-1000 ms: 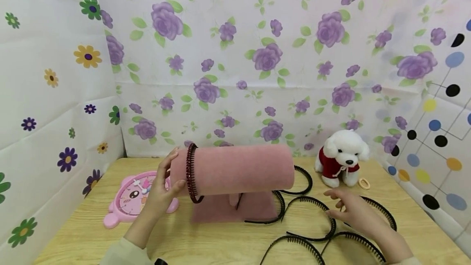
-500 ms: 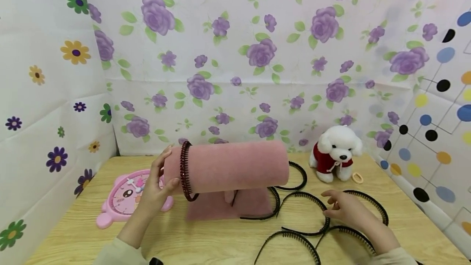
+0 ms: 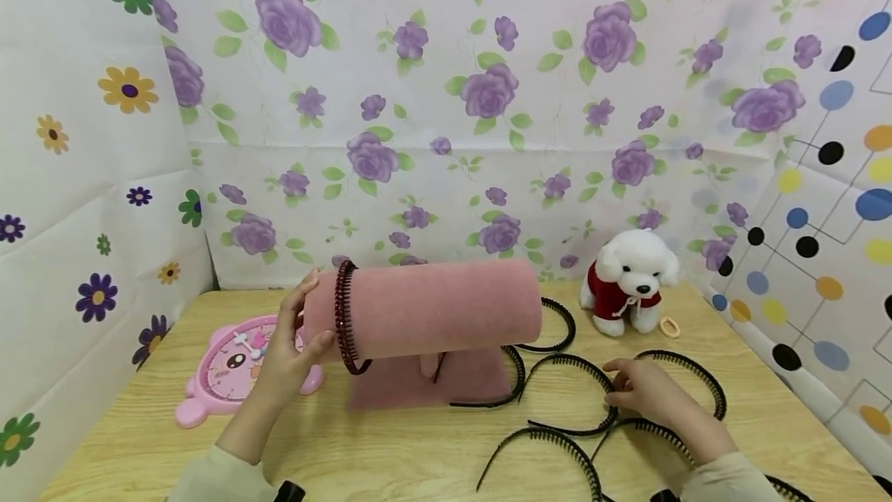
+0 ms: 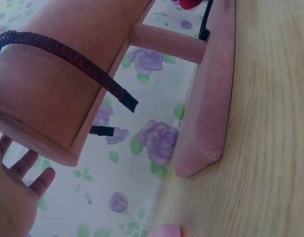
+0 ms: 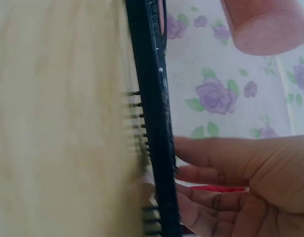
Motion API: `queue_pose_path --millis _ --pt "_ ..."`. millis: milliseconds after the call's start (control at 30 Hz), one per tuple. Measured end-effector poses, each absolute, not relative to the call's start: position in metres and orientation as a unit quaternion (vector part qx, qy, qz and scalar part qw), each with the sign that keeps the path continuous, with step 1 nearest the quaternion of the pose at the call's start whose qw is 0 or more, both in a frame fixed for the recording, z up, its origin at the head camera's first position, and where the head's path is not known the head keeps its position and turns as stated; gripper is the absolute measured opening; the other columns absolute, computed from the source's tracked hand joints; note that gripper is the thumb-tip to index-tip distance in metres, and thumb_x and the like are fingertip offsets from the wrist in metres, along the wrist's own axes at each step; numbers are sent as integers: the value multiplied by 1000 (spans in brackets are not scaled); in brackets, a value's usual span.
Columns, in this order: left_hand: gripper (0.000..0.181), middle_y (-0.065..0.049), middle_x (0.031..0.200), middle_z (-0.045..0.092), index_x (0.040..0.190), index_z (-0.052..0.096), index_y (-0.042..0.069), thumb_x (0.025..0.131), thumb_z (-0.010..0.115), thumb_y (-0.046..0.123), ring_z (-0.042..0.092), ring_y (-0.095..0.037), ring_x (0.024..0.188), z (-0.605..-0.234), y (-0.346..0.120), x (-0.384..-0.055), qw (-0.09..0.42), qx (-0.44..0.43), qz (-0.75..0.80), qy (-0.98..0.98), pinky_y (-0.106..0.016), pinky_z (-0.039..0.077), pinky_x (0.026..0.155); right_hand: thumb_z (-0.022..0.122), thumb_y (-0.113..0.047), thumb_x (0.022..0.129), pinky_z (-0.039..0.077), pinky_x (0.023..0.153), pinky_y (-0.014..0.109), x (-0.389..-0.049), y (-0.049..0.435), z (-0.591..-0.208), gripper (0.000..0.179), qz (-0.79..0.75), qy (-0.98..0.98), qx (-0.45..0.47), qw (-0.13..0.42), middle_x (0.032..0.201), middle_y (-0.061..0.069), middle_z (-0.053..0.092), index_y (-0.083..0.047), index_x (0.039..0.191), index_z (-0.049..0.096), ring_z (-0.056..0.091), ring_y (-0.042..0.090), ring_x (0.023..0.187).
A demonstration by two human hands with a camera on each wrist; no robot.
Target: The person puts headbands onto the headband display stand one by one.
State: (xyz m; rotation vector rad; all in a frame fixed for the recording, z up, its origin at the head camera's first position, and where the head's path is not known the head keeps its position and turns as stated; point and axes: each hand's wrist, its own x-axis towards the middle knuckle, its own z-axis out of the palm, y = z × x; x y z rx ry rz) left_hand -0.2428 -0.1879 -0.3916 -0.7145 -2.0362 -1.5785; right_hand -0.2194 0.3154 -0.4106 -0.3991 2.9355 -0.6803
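Observation:
My left hand (image 3: pixel 291 347) holds the left end of the pink velvety headband stand (image 3: pixel 432 308), thumb in front and fingers at the back. Near that end a dark red beaded headband (image 3: pixel 344 316) sits round the roll, its open ends pointing down in the left wrist view. My right hand (image 3: pixel 648 390) is low over the table, fingers bent, at the right side of a black toothed headband (image 3: pixel 571 359). The thumb lies at its band. In the right wrist view a black band (image 5: pixel 159 113) hides the fingertips, so a pinch cannot be confirmed.
More black headbands lie about the right hand, among them one in front (image 3: pixel 557 440) and one behind (image 3: pixel 697 370). A pink clock (image 3: pixel 233 370) is at left. At back right sit a white toy dog (image 3: pixel 630 277) and a beige ring (image 3: pixel 669 327).
My right hand has come down and in to the side of the black headband, its fingers bending more. My left hand stays on the stand. The whole head view has shifted slightly.

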Motion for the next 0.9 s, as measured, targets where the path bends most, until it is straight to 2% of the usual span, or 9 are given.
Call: queue_pose_path --millis 433,733,900 --pt "65 3 160 23 149 27 12 93 59 8 36 -3 130 -392 -187 -243 232 -258 -577 -740 -16 31 99 74 -11 80 49 62 29 -222 313 -416 34 -225 970 -86 40 78 3 68 8 108 65 60 13 71" --pt "65 2 161 21 150 26 13 93 58 7 35 -3 131 -393 -188 -243 225 -256 -580 -740 -15 31 99 69 -6 83 53 55 25 -219 309 -413 30 -284 957 -24 44 80 7 66 10 108 64 63 13 59" --pt "65 3 160 22 149 27 12 93 59 7 36 -3 130 -393 -188 -244 231 -263 -578 -737 -15 32 98 70 -9 84 51 58 26 -218 311 -412 26 -283 958 -25 30 81 5 65 6 105 66 61 12 64"
